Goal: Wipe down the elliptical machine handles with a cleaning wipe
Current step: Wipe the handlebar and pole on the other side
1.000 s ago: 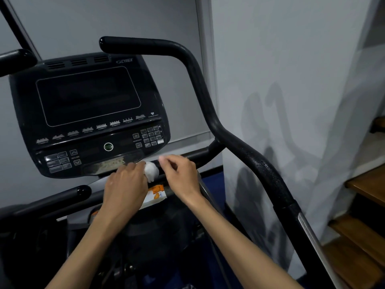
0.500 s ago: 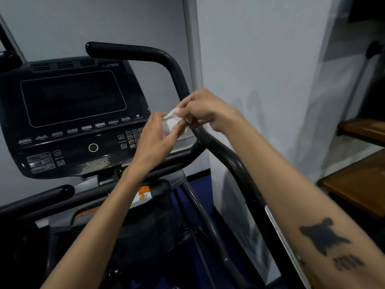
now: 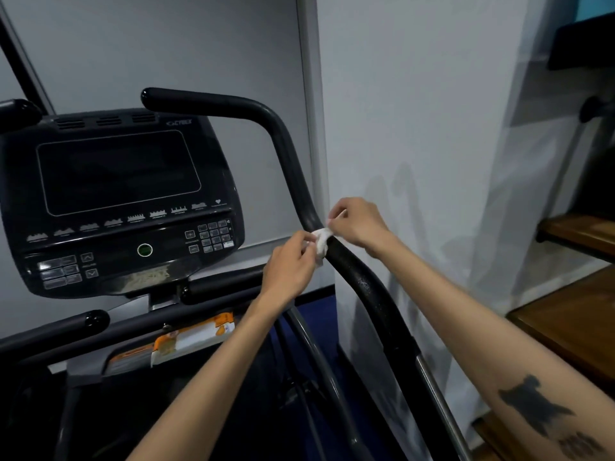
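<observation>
1. Grey walls are closing in behind the elliptical, with a white corner standing just beside the right handle and wooden steps lying off to the right.
2. Both hands are meeting at the bend of that handle, where the black tube is turning from its upright run into the long downward slope.
3. Left hand is pinching one end of the cleaning wipe with narrowed fingertips, on the console side of the tube.
4. Right hand is pinching the other end from the wall side, fingers curled close (probably so the small crumpled wipe can be spread or wrapped around the tube).
5. Wipe is resting against the handle between the two hands, bunched rather than flat.
6. Handle surface below the wipe is showing pale specks, so the slope likely needs wiping next.
7. Left handle is sitting untouched at the far left.
</observation>
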